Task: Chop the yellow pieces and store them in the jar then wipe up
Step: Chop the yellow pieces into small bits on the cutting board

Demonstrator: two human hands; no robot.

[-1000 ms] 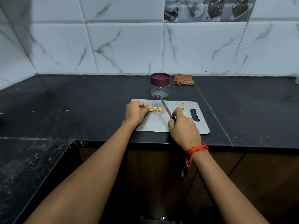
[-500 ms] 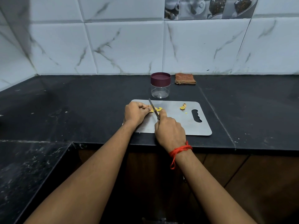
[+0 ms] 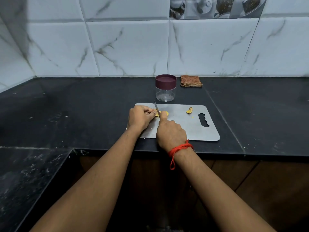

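My right hand [image 3: 170, 133], fist wrapped round the knife [image 3: 156, 108], has swung the blade left across the cutting board [image 3: 184, 126] onto the yellow pieces [image 3: 165, 113], which my left hand [image 3: 141, 117] pinches in place. I judge the chopping is mid-way; the jar [image 3: 165, 87] behind stands lidded.

No text, label, brand, number or sign can be read anywhere in view
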